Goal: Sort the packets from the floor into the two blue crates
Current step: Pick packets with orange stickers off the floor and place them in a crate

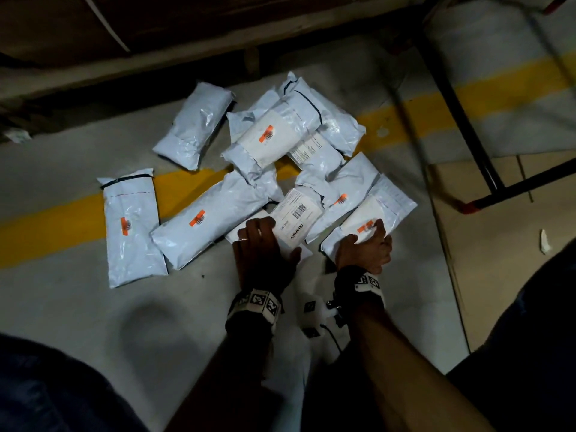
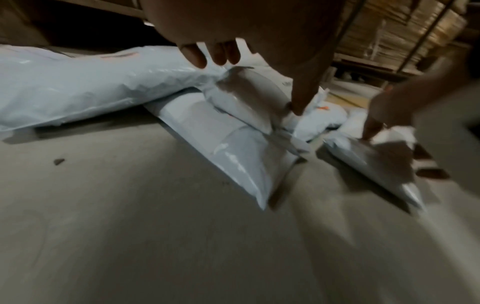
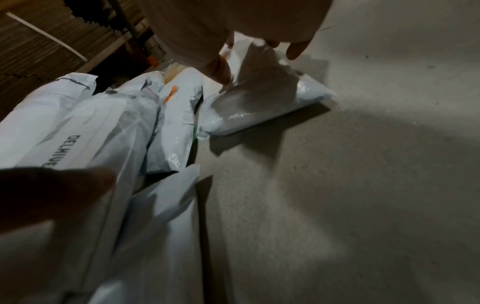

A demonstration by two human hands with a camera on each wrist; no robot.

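Several white plastic packets (image 1: pixel 280 135) lie heaped on the grey floor, some with orange stickers. My left hand (image 1: pixel 277 238) rests with straight, spread fingers over a packet with a printed shipping label (image 1: pixel 296 216); in the left wrist view its thumb tip (image 2: pixel 298 109) touches that labelled packet (image 2: pixel 246 96). My right hand (image 1: pixel 366 233) grips the near end of the rightmost packet (image 1: pixel 386 198), thumb (image 3: pixel 223 76) on one side and fingers on the other, with this packet (image 3: pixel 259 102) tilted off the floor. No blue crate is in view.
A yellow floor line (image 1: pixel 78 219) runs under the heap. A black metal frame with a red foot (image 1: pixel 467 145) stands at the right, with flat cardboard (image 1: pixel 498 260) below it. Dark wooden shelving (image 1: pixel 156 42) lines the far side. My legs fill both lower corners.
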